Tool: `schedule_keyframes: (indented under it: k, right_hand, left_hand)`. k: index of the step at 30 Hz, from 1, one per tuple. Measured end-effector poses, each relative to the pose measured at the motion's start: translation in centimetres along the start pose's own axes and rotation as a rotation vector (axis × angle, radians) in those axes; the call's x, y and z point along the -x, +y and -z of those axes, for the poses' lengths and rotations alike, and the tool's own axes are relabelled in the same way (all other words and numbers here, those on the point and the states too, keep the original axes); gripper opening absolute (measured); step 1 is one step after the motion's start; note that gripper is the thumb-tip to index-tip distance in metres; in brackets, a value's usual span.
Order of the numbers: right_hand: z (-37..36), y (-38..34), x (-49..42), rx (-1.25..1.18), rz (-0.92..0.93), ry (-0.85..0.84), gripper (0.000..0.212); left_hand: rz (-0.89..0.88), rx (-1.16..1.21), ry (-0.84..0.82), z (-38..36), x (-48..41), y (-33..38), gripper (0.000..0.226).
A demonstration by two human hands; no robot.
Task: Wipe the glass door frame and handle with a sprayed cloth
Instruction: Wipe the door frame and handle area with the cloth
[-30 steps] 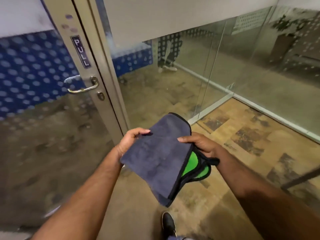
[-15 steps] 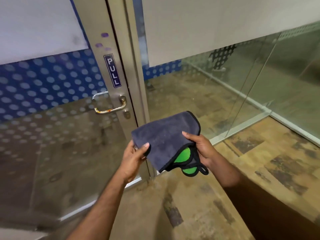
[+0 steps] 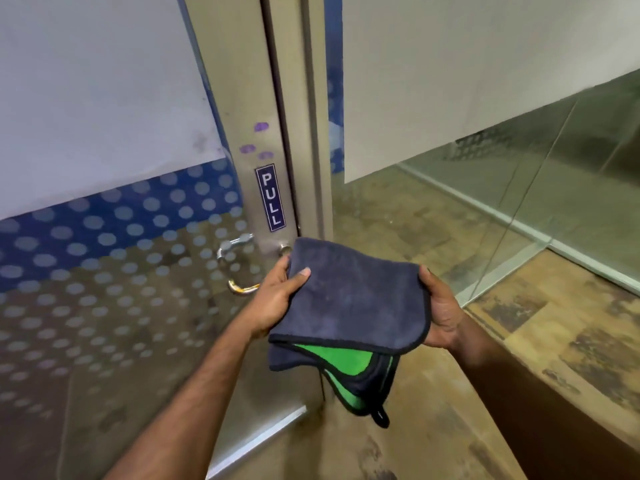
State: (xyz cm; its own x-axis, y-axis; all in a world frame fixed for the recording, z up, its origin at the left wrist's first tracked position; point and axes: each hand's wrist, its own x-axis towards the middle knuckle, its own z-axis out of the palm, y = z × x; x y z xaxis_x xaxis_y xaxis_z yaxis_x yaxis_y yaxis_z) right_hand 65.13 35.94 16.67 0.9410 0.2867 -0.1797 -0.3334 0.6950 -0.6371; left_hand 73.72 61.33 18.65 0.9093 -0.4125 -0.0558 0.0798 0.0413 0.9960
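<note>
Beside door handle, both hands grip cloth.

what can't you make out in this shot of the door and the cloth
Head view only:
- Door handle: its right end is hidden behind the left hand and the cloth.
- Cloth: whether it is damp doesn't show.
- Right hand: fingers hidden under the cloth.
- Door frame: top cut off by the edge.

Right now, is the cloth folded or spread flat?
Folded: the cloth is doubled over, green inner layers showing under its grey top edge.
</note>
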Motion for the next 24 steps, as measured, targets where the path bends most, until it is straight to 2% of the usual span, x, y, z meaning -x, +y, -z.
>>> schedule_keyframes:
  k: [3,6,9,12,14,16,17,18,20,21,22,24]
  right_hand:
    - [-3.1,-0.1,-1.8,0.073,0.050,0.054,0.059]
    - [-6.7,-0.4,-3.3,0.091,0.162,0.125,0.032]
    - [-10.3,-1.4,-3.8,-0.027,0.393,0.117,0.029]
    - [-13.7,-2.6,-4.9,0.039,0.586,0.055,0.021]
    - [-15.5,-2.8,-6.9,0.115,0.663,0.093,0.019]
    - [-17.1,-2.4,-9.6,0.280,0.726,0.262,0.013]
    - [-18.0,-2.2,-11.0,0.392,0.759,0.357,0.022]
    - [-19.1,-1.9,-12.3,0.537,0.816,0.397,0.040]
    - [-20.5,-1.3,-15.3,0.923,1.031,0.347,0.072]
    - [-20.9,-0.8,-17.0,1.140,1.116,0.330,0.078]
    - [-21.1,-0.4,-18.4,1.325,1.171,0.386,0.080]
    - [-21.5,0.3,-20.6,1.515,1.268,0.592,0.078]
  left_hand:
    - [-0.020,-0.111,-0.055,1.3,-2.1,4.1,0.023]
    - [-0.137,-0.311,-0.033,2.2,-3.2,8.1,0.028]
    - [-0.376,-0.619,0.176,3.8,-3.0,11.9,0.040]
    - [-0.696,-0.708,0.337,6.0,-1.7,14.9,0.029]
    - [-0.920,-0.793,0.428,7.6,-1.0,16.6,0.024]
    - [-1.120,-0.965,0.546,9.0,-0.9,18.0,0.021]
    - [-1.187,-1.054,0.606,9.7,-1.2,18.7,0.022]
    - [-1.222,-1.137,0.659,10.4,-1.5,19.3,0.026]
    - [-1.226,-1.281,0.735,11.4,-2.2,20.1,0.035]
    - [-1.205,-1.345,0.751,11.8,-2.7,20.2,0.039]
    - [-1.182,-1.409,0.755,12.0,-3.0,20.2,0.044]
    - [-1.155,-1.530,0.754,12.3,-3.6,19.9,0.051]
